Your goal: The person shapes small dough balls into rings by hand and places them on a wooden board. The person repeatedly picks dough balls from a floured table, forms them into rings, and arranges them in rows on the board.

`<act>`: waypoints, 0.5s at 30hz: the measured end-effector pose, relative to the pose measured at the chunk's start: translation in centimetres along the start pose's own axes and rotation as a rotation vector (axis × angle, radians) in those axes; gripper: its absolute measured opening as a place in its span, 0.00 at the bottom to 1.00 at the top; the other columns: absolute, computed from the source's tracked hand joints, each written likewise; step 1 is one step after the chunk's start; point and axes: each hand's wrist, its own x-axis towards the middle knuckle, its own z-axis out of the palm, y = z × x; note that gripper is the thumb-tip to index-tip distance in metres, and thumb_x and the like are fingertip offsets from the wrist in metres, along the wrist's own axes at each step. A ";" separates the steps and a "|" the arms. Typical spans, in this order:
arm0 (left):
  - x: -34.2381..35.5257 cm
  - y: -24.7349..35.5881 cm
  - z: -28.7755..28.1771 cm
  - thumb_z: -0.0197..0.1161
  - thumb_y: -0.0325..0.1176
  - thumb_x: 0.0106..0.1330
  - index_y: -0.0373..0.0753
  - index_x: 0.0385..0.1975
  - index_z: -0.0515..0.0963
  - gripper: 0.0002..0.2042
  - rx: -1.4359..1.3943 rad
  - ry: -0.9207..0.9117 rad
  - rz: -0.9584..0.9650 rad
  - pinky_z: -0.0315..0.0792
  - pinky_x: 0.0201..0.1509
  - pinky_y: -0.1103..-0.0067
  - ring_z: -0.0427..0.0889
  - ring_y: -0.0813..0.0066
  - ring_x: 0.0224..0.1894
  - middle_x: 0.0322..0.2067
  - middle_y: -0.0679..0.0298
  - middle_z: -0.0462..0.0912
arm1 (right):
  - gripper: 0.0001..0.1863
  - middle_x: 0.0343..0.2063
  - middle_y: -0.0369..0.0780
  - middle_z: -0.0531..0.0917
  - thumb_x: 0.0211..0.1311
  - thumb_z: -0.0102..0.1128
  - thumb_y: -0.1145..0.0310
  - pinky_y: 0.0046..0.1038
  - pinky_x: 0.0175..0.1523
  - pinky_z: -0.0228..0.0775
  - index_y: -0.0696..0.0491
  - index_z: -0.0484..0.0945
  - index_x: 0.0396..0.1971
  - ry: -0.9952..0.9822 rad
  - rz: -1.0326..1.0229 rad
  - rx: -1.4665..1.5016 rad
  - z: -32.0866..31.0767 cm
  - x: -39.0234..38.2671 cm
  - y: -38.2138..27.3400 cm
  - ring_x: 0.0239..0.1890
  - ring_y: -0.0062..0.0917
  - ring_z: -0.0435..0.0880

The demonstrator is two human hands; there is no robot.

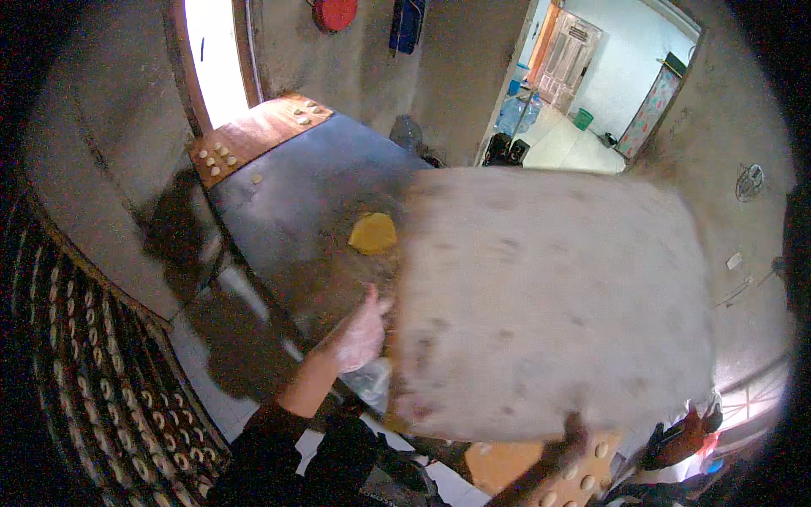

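Head view: large pale board (549,296), blurred, over right part of dark bench (287,190), just right of yellow piece (372,233); left hand (365,332) curled onto its left edge, thumb up; right hand (574,439) blurred at near edge, finger closure cannot be told

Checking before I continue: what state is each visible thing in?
Pale board: raised, blurred
Left hand: gripping the board's left edge
Right hand: holding its near edge, blurred
Yellow piece: lying on the table
Pale rounds: resting on brown board
Pale rings: laid in rows
Far wooden door: cannot tell
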 end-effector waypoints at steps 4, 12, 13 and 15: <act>-5.5 4.2 -12.3 0.50 0.69 0.68 0.42 0.71 0.62 0.42 0.141 0.752 0.203 0.59 0.72 0.64 0.67 0.59 0.67 0.69 0.56 0.66 | 0.21 0.46 0.40 0.83 0.69 0.55 0.67 0.23 0.34 0.77 0.59 0.74 0.59 -0.293 -0.061 0.315 13.4 9.2 -2.7 0.34 0.22 0.82; 0.6 13.4 -35.4 0.55 0.55 0.72 0.33 0.66 0.67 0.33 0.121 1.084 0.626 0.65 0.67 0.66 0.72 0.57 0.63 0.63 0.52 0.72 | 0.23 0.50 0.40 0.83 0.64 0.59 0.68 0.28 0.48 0.79 0.58 0.75 0.59 -0.652 0.002 0.769 42.4 34.6 -6.7 0.44 0.28 0.83; 1.2 14.2 -37.4 0.55 0.55 0.72 0.33 0.65 0.67 0.32 0.116 1.092 0.612 0.65 0.67 0.66 0.72 0.57 0.63 0.62 0.52 0.72 | 0.29 0.54 0.42 0.81 0.60 0.62 0.66 0.32 0.59 0.71 0.59 0.72 0.62 -0.629 -0.628 0.238 44.2 35.7 -7.9 0.51 0.32 0.80; 2.2 15.6 -40.5 0.55 0.54 0.72 0.33 0.64 0.68 0.31 0.199 1.136 0.541 0.66 0.66 0.65 0.72 0.56 0.62 0.61 0.52 0.73 | 0.37 0.60 0.44 0.77 0.56 0.63 0.60 0.38 0.71 0.59 0.55 0.68 0.66 -0.494 -1.300 -0.453 45.5 34.9 -9.8 0.60 0.37 0.76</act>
